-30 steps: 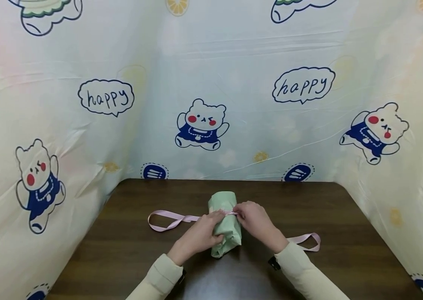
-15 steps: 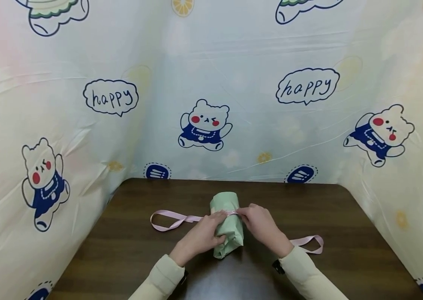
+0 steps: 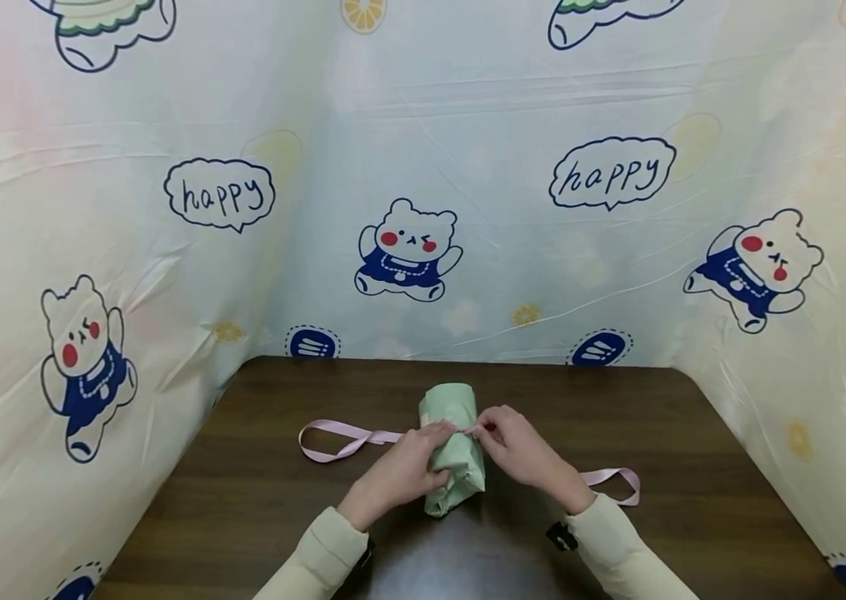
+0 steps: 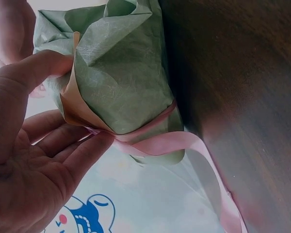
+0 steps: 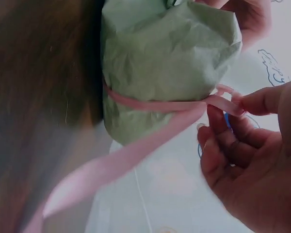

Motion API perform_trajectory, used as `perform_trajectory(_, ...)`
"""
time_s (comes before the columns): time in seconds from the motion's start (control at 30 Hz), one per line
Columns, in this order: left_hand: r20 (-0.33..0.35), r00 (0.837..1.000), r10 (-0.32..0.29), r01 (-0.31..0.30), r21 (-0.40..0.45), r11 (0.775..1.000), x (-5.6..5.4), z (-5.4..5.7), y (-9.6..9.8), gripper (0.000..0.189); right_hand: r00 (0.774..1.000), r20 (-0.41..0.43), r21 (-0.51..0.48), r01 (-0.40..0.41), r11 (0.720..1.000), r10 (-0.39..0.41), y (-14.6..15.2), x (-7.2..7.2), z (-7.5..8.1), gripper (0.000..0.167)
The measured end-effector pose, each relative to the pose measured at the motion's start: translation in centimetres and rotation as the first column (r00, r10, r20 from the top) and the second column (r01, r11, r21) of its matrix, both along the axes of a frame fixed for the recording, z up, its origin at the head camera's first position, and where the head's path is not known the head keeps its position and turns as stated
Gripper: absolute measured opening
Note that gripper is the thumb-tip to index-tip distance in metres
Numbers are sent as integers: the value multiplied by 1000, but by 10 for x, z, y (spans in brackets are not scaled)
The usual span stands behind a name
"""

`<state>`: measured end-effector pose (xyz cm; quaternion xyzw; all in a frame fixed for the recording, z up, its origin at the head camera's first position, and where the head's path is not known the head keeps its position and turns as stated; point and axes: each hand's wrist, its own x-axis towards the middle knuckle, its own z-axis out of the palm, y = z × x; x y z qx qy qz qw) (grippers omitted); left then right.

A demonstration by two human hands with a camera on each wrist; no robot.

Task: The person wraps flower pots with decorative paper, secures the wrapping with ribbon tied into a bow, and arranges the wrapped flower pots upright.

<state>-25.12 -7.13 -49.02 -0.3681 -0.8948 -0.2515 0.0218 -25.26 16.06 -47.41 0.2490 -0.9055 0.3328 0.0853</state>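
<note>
A parcel point(image 3: 455, 471) wrapped in crinkled light green paper lies on the table, with a pink ribbon point(image 5: 150, 106) passing around it. My left hand point(image 3: 402, 477) rests on the parcel; its thumb touches the paper and its fingertips press the ribbon where it crosses. In the left wrist view, a tan strip of paper point(image 4: 77, 99) shows between thumb and fingers. My right hand point(image 3: 520, 446) pinches a short piece of the ribbon between thumb and fingers at the parcel's upper edge. The exact form of the crossing is partly hidden by fingers.
One ribbon tail point(image 3: 328, 457) trails left in a loop on the dark wooden table point(image 3: 257, 533). The other tail point(image 3: 621, 477) lies to the right, partly behind my right forearm. A printed curtain point(image 3: 498, 125) stands around the table's back and sides.
My right hand has shifted slightly and changed its finger position on the ribbon near the crossing. The left hand and the parcel stay in nearly the same place.
</note>
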Motion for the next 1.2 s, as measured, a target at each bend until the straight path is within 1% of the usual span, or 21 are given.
perform_trajectory(0.1,-6,1000,-8,8,1,1000,0,-2,0,63,997,71,-52,-15,999,18,0,-3,-6,24)
perform_trajectory(0.2,-10,1000,-12,12,-6,1000,0,-4,0,63,994,107,-107,-22,994,34,1,-3,-9,31)
perform_trajectory(0.27,-13,1000,-13,13,-7,1000,1,-5,1,63,990,124,-150,-40,988,59,2,-3,-8,34)
perform_trajectory(0.37,-7,1000,-8,8,-6,1000,0,-5,2,64,985,153,-207,-52,977,85,6,-2,-3,30)
perform_trajectory(0.47,1,1000,0,0,-11,1000,1,-3,2,64,978,182,-228,-61,972,104,14,-1,4,19)
perform_trajectory(0.57,6,1000,5,-5,-13,1000,1,-2,2,63,970,208,-197,-84,977,125,24,-2,10,12)
perform_trajectory(0.7,10,1000,7,-7,-8,1000,1,0,1,64,956,247,-110,-134,985,157,42,-6,14,16)
perform_trajectory(0.8,7,1000,5,-5,-4,1000,0,0,0,64,937,284,-55,-197,979,204,57,-9,17,17)
perform_trajectory(0.87,7,1000,2,-2,-1,1000,-1,0,0,64,929,288,-25,-236,971,233,69,-10,19,16)
perform_trajectory(0.93,3,1000,1,-1,1,1000,-1,-1,0,64,926,291,2,-253,967,242,81,-10,20,13)
perform_trajectory(1.0,-3,1000,2,-2,-1,1000,-2,-2,0,65,928,298,27,-243,970,224,94,-9,21,13)
perform_trajectory(1.1,-13,1000,-1,1,2,1000,-2,-3,0,64,935,312,51,-196,979,170,114,-8,19,14)
perform_trajectory(1.2,-10,1000,0,0,5,1000,-1,-3,-1,63,938,321,53,-156,986,131,135,-7,16,13)
